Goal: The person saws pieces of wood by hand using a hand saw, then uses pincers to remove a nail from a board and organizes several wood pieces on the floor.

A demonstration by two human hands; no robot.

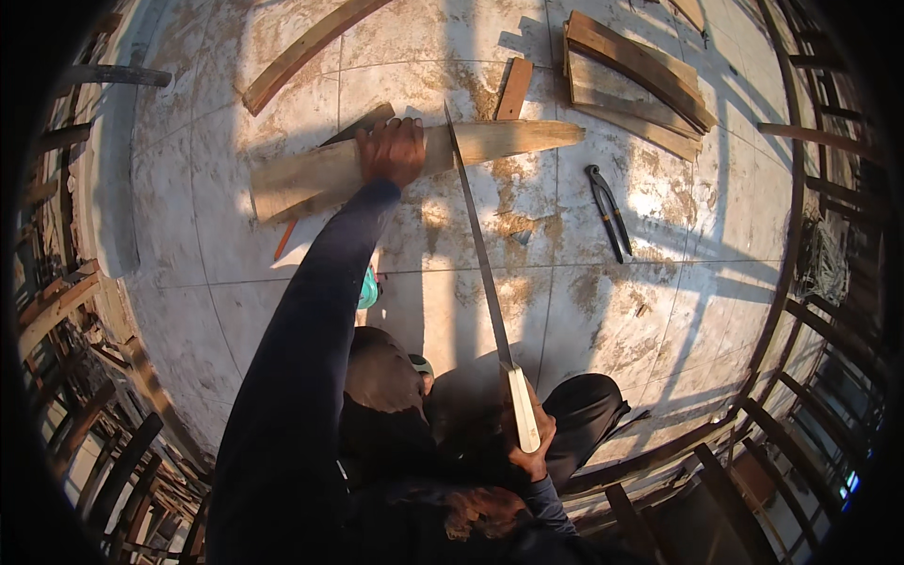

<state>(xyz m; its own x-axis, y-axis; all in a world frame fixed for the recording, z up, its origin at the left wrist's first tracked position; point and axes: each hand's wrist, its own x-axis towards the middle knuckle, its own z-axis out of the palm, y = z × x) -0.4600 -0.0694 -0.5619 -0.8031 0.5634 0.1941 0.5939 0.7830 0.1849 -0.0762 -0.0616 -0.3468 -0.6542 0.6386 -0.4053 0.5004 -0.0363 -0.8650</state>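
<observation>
A long wooden board (306,181), tapering toward its right end, lies crosswise over the dusty tiled floor. My left hand (393,153) presses on it from above, fingers curled over its far edge. In my right hand (533,450), close to my right knee, is the pale handle of a handsaw (482,250). The saw's narrow blade points away from me, and its far part crosses the board just right of my left hand. Whether the teeth have cut into the wood I cannot tell. Behind the board, a small brown wood block (514,89) and a dark wood piece (363,122) stick out.
Pincers with dark handles (608,215) lie on the floor to the right. Several boards (640,89) are stacked at the far right, and a curved wood strip (306,55) lies far left. A thin orange stick (285,239) shows beside the board. Slatted wood surrounds the floor.
</observation>
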